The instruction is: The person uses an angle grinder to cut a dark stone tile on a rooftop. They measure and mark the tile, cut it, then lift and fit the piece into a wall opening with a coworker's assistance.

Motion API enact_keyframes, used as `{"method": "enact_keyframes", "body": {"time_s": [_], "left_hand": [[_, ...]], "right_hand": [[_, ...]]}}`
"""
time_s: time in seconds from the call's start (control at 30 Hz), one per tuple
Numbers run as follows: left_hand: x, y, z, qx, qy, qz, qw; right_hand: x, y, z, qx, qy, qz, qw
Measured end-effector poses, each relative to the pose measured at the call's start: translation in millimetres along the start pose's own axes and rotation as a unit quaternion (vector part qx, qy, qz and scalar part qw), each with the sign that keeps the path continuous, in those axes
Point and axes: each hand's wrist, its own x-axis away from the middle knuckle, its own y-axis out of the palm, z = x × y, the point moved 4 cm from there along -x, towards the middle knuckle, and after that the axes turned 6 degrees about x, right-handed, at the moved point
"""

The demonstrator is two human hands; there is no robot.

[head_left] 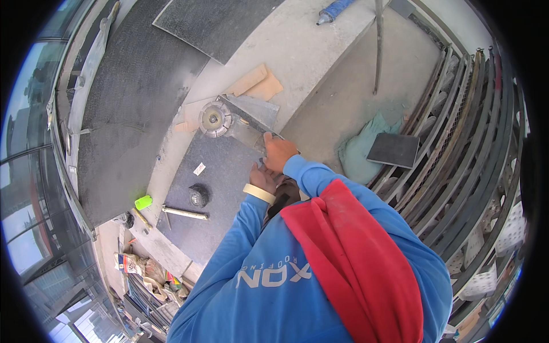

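Near one segmented disc (215, 119) sit two hands (263, 178) (279, 152) (close together)

Left of hands (279, 153), we see small white label (199, 168), round black object (198, 196) and pale-handled hammer-like tool (187, 214). Farther left, bright green object (143, 202); glass panes (26, 188) well apart at far left. Left of hands and closer to us, jumbled bags (153, 271). Ahead, beyond hands, tan sheets (266, 88); well beyond those, blue tube (337, 10). Right of hands, we have crumpled green cloth (355, 150), dark square tile (394, 150) overlapping it, then long metal bars (483, 123).
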Motion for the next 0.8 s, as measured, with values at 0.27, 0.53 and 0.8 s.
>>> {"method": "enact_keyframes", "body": {"time_s": [0.27,0.53,0.8], "left_hand": [[26,-8,22,-0.101,0.124,0.033,0.987],[-20,48,117,-0.134,0.216,-0.041,0.966],[-75,68,165,-0.151,0.179,-0.062,0.970]], "right_hand": [[-6,25,9,-0.305,-0.034,-0.097,0.947],[-31,-4,-5,-0.465,-0.013,-0.204,0.861],[-63,-20,-26,-0.156,0.033,0.034,0.987]]}}
